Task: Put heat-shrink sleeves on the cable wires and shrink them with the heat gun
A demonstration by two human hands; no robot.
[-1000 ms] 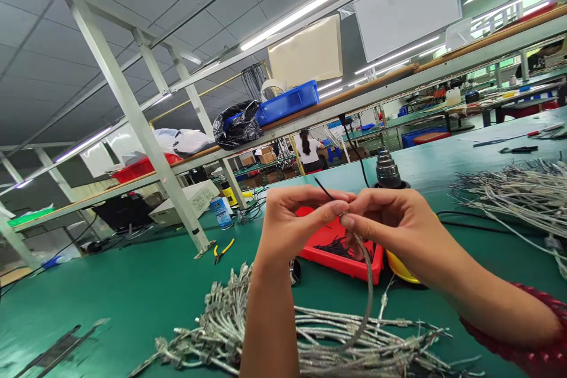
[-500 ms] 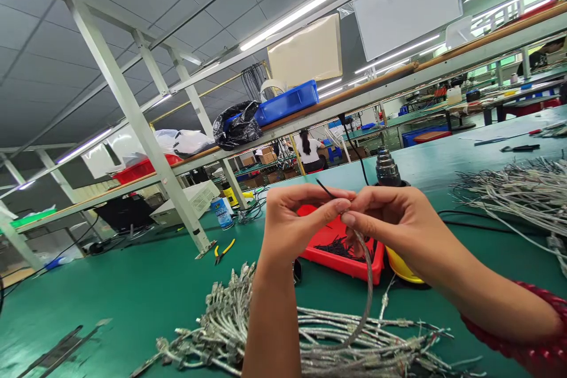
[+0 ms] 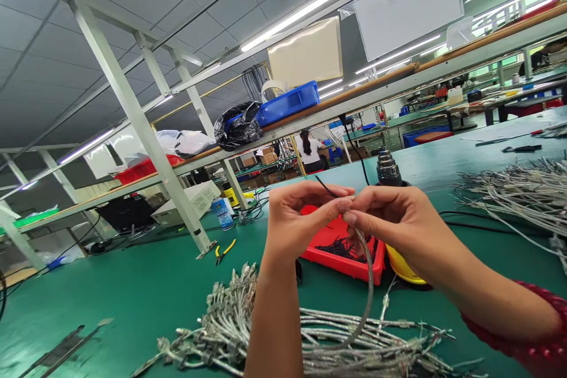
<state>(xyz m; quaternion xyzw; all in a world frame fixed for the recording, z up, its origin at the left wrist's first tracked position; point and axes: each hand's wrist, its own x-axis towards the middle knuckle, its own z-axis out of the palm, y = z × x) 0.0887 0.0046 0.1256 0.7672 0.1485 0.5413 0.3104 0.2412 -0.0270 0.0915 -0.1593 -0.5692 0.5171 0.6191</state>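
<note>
My left hand [image 3: 308,218] pinches a thin black tube [image 3: 325,186] whose free end sticks up past the fingers. Its fingertips meet those of my right hand [image 3: 385,212], which is closed on the end of a grey braided cable [image 3: 369,283]. Where tube and cable come together, my fingers hide the detail. From the right hand the cable curves down to a pile of similar cables [image 3: 230,319] with clear connectors. Behind my hands stands a red tray [image 3: 341,266] with short black pieces [image 3: 339,248] in it.
A heat gun [image 3: 388,166], nozzle up, stands behind my right hand beside a yellow part [image 3: 405,269]. Yellow-handled pliers [image 3: 225,251] and a blue can [image 3: 222,214] lie left. More stripped cables [image 3: 522,192] are at right. A metal post [image 3: 146,130] rises from the green bench.
</note>
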